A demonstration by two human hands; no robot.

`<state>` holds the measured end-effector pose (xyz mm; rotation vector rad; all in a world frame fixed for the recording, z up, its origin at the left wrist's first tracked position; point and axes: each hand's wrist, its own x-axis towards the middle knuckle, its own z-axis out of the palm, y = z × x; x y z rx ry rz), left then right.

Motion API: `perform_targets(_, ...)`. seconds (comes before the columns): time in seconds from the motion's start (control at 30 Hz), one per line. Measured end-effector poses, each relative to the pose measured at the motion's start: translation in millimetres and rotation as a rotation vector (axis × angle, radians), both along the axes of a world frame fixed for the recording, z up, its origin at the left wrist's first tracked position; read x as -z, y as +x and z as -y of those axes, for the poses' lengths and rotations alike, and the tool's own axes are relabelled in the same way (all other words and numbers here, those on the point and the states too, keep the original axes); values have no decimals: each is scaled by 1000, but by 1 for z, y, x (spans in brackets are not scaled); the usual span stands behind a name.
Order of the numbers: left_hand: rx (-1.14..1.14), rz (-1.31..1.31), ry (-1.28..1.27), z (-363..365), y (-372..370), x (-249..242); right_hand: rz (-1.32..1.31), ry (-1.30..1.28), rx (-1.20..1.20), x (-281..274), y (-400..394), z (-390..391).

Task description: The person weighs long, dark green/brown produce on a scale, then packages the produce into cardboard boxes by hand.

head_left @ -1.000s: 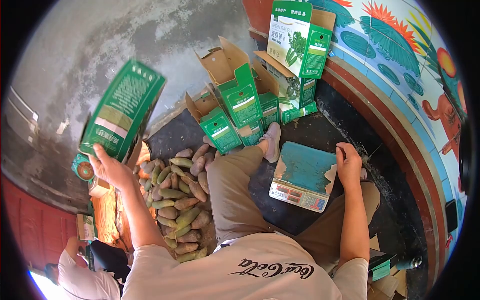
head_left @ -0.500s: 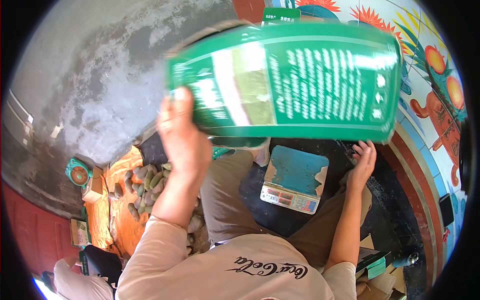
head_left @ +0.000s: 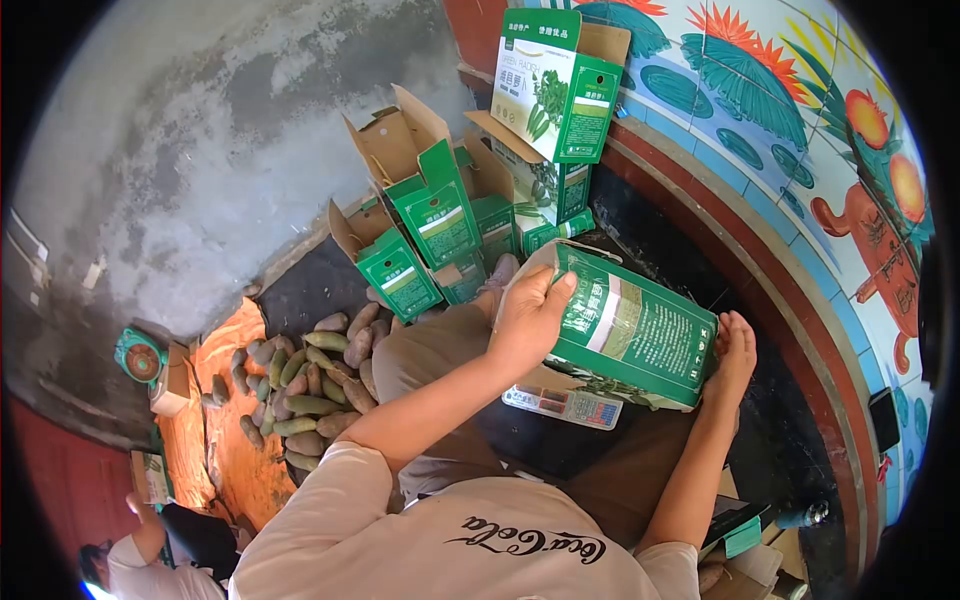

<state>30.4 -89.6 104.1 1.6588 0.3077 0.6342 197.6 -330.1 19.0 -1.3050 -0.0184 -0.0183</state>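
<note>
A green carton (head_left: 655, 330), printed with white lettering and a radish picture, lies tilted across my lap between both hands. My left hand (head_left: 537, 312) grips its left end, thumb on the printed face. At the opposite end my right hand (head_left: 733, 358) curls its fingers round the corner. Beneath the carton sits a digital scale (head_left: 562, 404); only its front panel with display and keys shows, the pan being covered.
Several open green cartons (head_left: 437, 215) stand ahead of my legs, and more are stacked (head_left: 540, 85) by the painted tile wall (head_left: 745, 120). To my left, long green and purplish radishes (head_left: 310, 405) are piled by an orange sheet (head_left: 235, 340). Another person (head_left: 150, 560) is at lower left.
The carton has come down from in front of my face to above the scale, with both hands lowered. My left hand has moved right. The cartons behind are now visible.
</note>
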Motion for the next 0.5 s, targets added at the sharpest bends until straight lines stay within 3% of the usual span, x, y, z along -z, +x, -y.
perform_targets(0.1,-31,-83,182,1,3,8,154,-353,-85,5,-1,-6)
perform_targets(0.23,-27,-26,65,11,11,25,355,-751,-154,4,-18,-16)
perform_targets(0.3,-24,-70,160,18,13,24,455,-873,-165,-1,-28,-26)
perform_targets(0.4,-10,-100,275,28,23,34,338,-863,-358,-3,-31,-31)
perform_targets(0.5,64,-47,191,38,41,62,336,-805,-439,-2,-32,-34)
